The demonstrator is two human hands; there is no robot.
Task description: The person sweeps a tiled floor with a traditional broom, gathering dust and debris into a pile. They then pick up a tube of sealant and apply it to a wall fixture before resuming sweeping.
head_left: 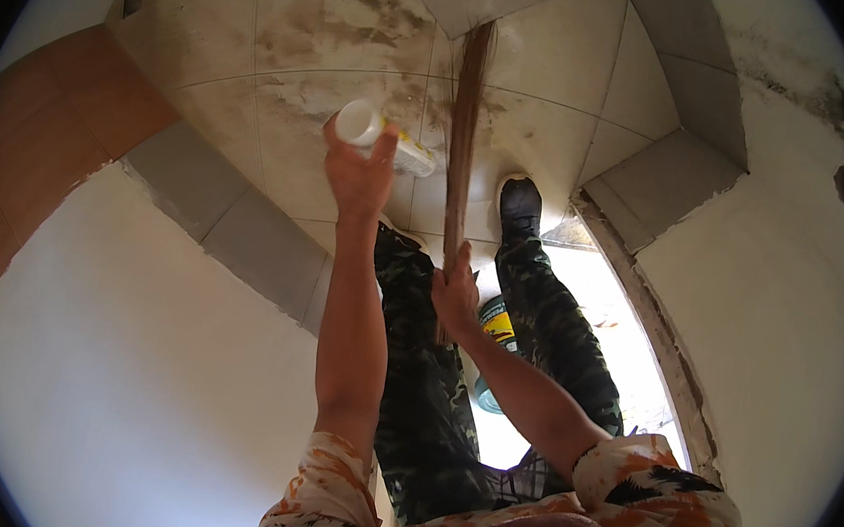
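My left hand [362, 173] is wrapped round a white plastic bottle [407, 152] with yellow on its label. The bottle is tilted, its round white end facing up toward me and its other end pointing down and right over the floor. Its lower tip is blurred. In front of my body, my right hand [455, 295] is closed round a long brown wooden stick [462, 147]. The stick runs away from me and has frayed, hair-like strands along its far part. Its far end reaches a grey tile piece at the top of the view.
Pale floor tiles [520, 56] carry brown stains and dirt. Grey skirting tiles [203, 184] edge the left wall and the right side. A green container [499, 325] with a yellow label stands behind my legs near a bright doorway [628, 322]. My dark shoe [521, 200] is on the floor.
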